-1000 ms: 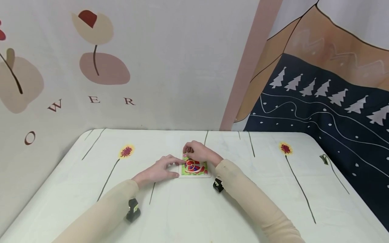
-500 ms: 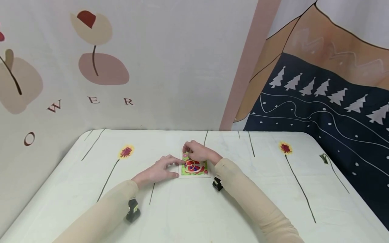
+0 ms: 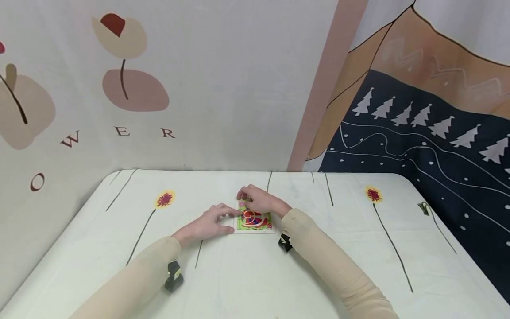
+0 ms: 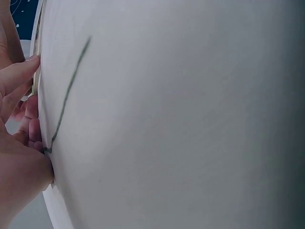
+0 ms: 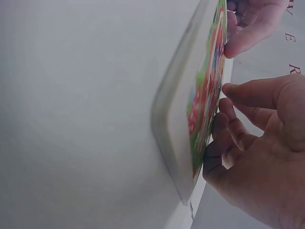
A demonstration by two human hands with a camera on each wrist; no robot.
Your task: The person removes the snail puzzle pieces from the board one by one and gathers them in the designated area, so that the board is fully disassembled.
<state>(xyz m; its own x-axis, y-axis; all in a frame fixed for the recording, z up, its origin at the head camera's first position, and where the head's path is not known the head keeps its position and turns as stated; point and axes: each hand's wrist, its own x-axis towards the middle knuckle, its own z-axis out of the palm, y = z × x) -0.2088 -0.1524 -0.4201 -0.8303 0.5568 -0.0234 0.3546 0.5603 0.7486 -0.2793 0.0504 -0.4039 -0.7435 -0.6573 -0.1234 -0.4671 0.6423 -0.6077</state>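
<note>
A small square board (image 3: pixel 255 232) with a white border and a bright red, green and blue picture lies on the table. My left hand (image 3: pixel 209 223) is at its left side: the index finger reaches onto the picture's left edge, the thumb touches the near left corner. From the far right my right hand (image 3: pixel 259 199) bends over the board's far part, covering it in the head view. In the right wrist view, the thumb and bent fingers of my right hand (image 5: pixel 267 129) meet the picture (image 5: pixel 209 81). I cannot tell whether they pinch something there.
A white cloth (image 3: pixel 239 274) printed with flowers on thin stems covers the table. Behind it hangs a pale backdrop (image 3: pixel 223 88) with printed flowers and letters, and a dark one (image 3: pixel 398 141) with trees stands right. Each sleeve carries a black wrist camera (image 3: pixel 174 275).
My right hand's fingers have shifted slightly to the left over the board's far edge. The left hand and the board stay in place.
</note>
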